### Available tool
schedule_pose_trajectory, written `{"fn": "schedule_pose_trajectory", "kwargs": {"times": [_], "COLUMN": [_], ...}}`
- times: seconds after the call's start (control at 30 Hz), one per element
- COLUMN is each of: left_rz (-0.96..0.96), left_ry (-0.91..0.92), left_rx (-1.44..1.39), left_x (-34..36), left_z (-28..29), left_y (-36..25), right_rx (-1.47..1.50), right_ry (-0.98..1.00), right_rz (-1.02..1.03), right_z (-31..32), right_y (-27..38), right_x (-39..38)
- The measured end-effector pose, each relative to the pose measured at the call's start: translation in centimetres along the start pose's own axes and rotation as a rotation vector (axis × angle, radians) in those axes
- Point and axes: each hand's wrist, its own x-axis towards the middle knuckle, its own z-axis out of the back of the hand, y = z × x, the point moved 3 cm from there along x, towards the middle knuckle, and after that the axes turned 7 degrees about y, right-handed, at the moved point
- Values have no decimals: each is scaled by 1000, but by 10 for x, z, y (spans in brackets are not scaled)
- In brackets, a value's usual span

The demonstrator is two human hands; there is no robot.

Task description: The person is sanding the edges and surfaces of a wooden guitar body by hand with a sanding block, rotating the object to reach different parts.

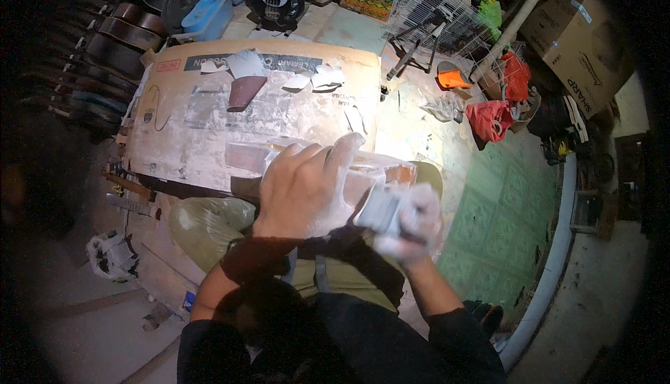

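My left hand (300, 192), coated in white dust, is closed over a long, dusty wooden piece (401, 173) lying across my lap at the near edge of the cardboard. Much of that piece is hidden under the hand, and a brown patch shows through the dust at its right end. Smeared by motion, my right hand (419, 225) grips a small grey block (380, 209) with a pale face against the near side of the wood. Beyond my hands, a maroon piece of sandpaper (246, 93) and torn white-backed sheets (326, 77) lie on the cardboard.
The dusty cardboard sheet (188, 133) spreads in front of me. Several guitar bodies (129, 29) line the far left, near a blue tub (208, 18). A wire cage (447, 14), red bags (490, 120) and a large carton (583, 49) stand at the far right.
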Motion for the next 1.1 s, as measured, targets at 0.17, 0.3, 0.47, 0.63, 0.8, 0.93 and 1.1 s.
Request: {"fn": "schedule_pose_trajectory", "kwargs": {"times": [0.17, 0.3, 0.47, 0.63, 0.8, 0.93, 1.1], "left_rz": [38, -107, -143, -140, -131, -143, -135], "left_ry": [-6, -23, -88, -47, -54, -51, -28], "left_rx": [66, 119, 219, 154, 149, 121, 96], "left_x": [0, -5, -15, -11, -12, -9, -11], "left_z": [-1, 5, 2, 10, 10, 13, 13], "left_y": [7, 8, 17, 20, 23, 22, 26], "right_rx": [-1, -83, 206, -7, 338, 498, 412], "right_ry": [226, -117, 157, 350, 299, 182, 211], "right_rz": [234, -154, -257, -132, -299, -644, -502], "right_z": [-8, -8, -9, -8, -8, -6, -19], "right_y": [27, -23, -14, 24, 12, -14, 0], "right_x": [16, -12, -12, 26, 19, 3, 32]}}
